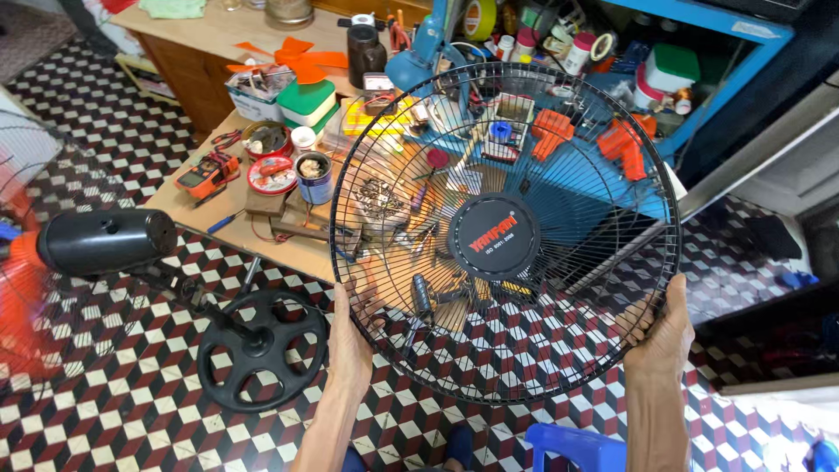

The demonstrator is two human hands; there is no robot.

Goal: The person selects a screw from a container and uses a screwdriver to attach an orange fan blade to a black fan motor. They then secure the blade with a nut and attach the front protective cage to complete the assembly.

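Observation:
I hold a round black wire fan guard (pixel 559 122) upright in front of me, with a black disc (pixel 495 236) at its centre. My left hand (pixel 350 336) grips its lower left rim. My right hand (pixel 666 336) grips its lower right rim. Through the wires I see a cluttered wooden workbench (pixel 188 197) with tools and small parts.
A black fan motor (pixel 105 240) on its stand with a round black base (pixel 260 348) lies on the checkered floor at left. An orange fan blade (pixel 297 59) lies on the bench. A blue plastic stool (pixel 577 447) is below; blue shelving (pixel 699 26) stands at the back right.

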